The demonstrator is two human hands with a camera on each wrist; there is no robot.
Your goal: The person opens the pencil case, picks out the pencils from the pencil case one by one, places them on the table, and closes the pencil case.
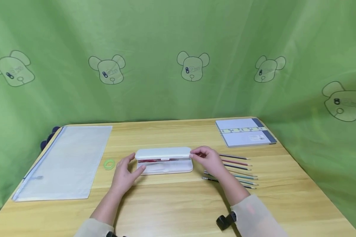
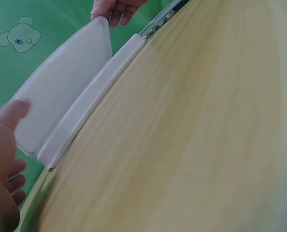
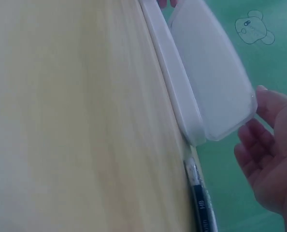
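A white pencil case (image 1: 182, 166) lies on the table with its hinged lid (image 1: 163, 152) partly raised. Something red (image 1: 146, 161) shows inside. At the lid's right front corner, my right hand (image 1: 209, 161) pinches the edge between thumb and fingers; the right wrist view shows this hand (image 3: 274, 150) beside the lid (image 3: 211, 72). My left hand (image 1: 124, 172) is at the case's left end, fingertips at the lid's corner and thumb stretched out apart from them. In the left wrist view, that thumb (image 2: 15, 112) overlaps the lid (image 2: 66, 82).
Several pencils (image 1: 237, 162) lie in a row right of the case, partly under my right forearm. A notebook (image 1: 240, 123) is at the back right. On the left are a green ring (image 1: 109, 164) and a translucent zip pouch (image 1: 68, 164). A green curtain (image 1: 154, 98) stands behind the table.
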